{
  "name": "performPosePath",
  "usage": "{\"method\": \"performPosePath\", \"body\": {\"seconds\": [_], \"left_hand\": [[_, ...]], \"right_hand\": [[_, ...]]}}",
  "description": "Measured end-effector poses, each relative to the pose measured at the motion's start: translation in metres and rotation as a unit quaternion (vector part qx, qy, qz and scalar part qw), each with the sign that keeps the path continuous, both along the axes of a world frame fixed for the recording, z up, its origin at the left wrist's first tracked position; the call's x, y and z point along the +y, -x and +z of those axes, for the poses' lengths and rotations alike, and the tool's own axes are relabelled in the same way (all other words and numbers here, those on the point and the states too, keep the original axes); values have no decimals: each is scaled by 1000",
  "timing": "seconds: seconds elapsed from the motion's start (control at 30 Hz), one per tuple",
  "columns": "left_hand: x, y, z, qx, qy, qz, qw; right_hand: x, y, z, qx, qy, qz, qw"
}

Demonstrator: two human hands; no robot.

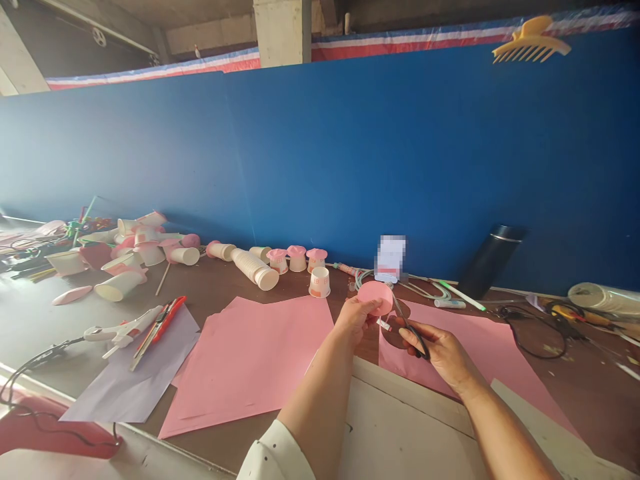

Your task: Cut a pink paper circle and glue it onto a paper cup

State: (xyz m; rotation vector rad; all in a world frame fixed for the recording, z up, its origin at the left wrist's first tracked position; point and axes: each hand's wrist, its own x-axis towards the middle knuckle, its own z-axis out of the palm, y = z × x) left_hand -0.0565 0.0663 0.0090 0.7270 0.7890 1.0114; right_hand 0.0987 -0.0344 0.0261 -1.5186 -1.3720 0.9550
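Between the thumb and fingers of my left hand (357,319) is a round pink paper disc (376,297). My right hand (440,350) has its fingers through the handles of dark-handled scissors (411,330), whose blades point up toward the disc's right edge. Whether the blades touch the paper I cannot tell. Below and right of my hands lies a pink paper sheet (480,347) with a curved piece cut from its left side. More pink sheets (255,360) are stacked to the left of my left arm.
Paper cups (319,283), several with pink tops, stand along the blue partition (320,167). A cup stack (254,269) lies on its side. At left, a glue gun (123,328) and a red utility knife (159,330) rest on purple paper (130,383). A dark bottle (493,261) leans at right.
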Motion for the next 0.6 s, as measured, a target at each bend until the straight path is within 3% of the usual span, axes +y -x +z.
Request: {"method": "performPosePath", "body": {"seconds": [0.6], "left_hand": [[-1, -1, 1, 5, 6, -5, 1000]], "right_hand": [[3, -2, -6, 0, 9, -19, 1000]]}}
